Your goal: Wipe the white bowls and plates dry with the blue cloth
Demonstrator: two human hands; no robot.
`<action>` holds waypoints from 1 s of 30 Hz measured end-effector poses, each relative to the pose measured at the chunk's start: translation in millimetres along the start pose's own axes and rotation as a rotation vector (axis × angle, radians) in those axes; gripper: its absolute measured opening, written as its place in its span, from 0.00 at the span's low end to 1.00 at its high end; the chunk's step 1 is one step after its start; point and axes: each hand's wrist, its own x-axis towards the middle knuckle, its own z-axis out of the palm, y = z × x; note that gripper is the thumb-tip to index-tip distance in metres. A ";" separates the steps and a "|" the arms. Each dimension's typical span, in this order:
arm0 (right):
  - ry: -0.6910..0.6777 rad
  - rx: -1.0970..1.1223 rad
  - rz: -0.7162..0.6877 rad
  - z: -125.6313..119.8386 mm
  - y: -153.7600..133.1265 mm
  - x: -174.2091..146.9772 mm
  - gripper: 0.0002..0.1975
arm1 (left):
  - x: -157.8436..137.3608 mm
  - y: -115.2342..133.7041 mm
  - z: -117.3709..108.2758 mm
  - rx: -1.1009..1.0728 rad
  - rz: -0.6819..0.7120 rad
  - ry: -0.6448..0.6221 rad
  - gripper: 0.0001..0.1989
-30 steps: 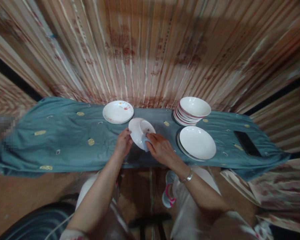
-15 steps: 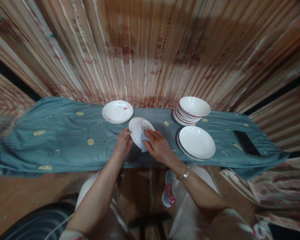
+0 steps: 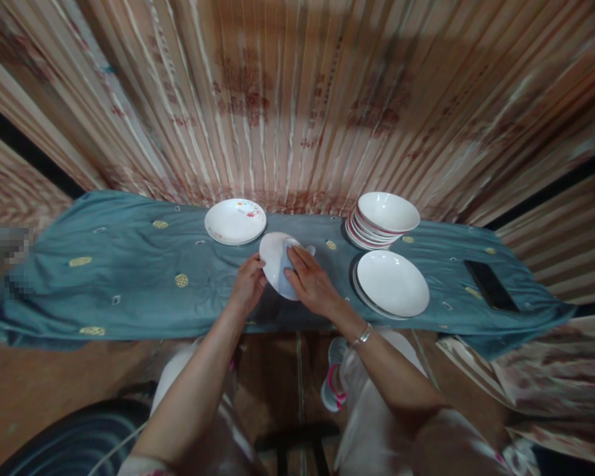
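Observation:
My left hand [image 3: 250,284] grips the left rim of a white plate [image 3: 272,263], which is tilted above the front part of the cloth-covered table. Over the plate's right side, my right hand [image 3: 313,281] presses a pale blue cloth [image 3: 288,270] against its face. The fingers of that hand cover part of the cloth and the plate's right rim. Behind the held plate lie stacked plates with a floral pattern [image 3: 235,221]. To the right of my right hand is a stack of plain white plates [image 3: 393,283].
A stack of white bowls [image 3: 387,213] stands at the back right. A black phone [image 3: 490,285] lies near the right end of the teal tablecloth [image 3: 133,264]. A pleated curtain [image 3: 287,106] hangs along the table's back edge. A black round object [image 3: 79,439] is on the floor at lower left.
My right hand and the cloth have shifted slightly over the plate, and the cloth lies flatter across its face. The left hand keeps its hold on the rim.

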 end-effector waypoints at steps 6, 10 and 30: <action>0.000 0.030 0.023 5.8 10.0 5.1 0.28 | -0.5 1.6 1.8 0.000 -0.001 0.005 0.12; -0.011 0.037 0.043 7.5 14.1 8.6 0.29 | -1.0 2.5 2.6 0.007 0.001 -0.002 0.11; 0.024 0.028 0.115 14.0 34.2 19.7 0.26 | -5.1 6.6 8.2 0.012 -0.016 0.022 0.11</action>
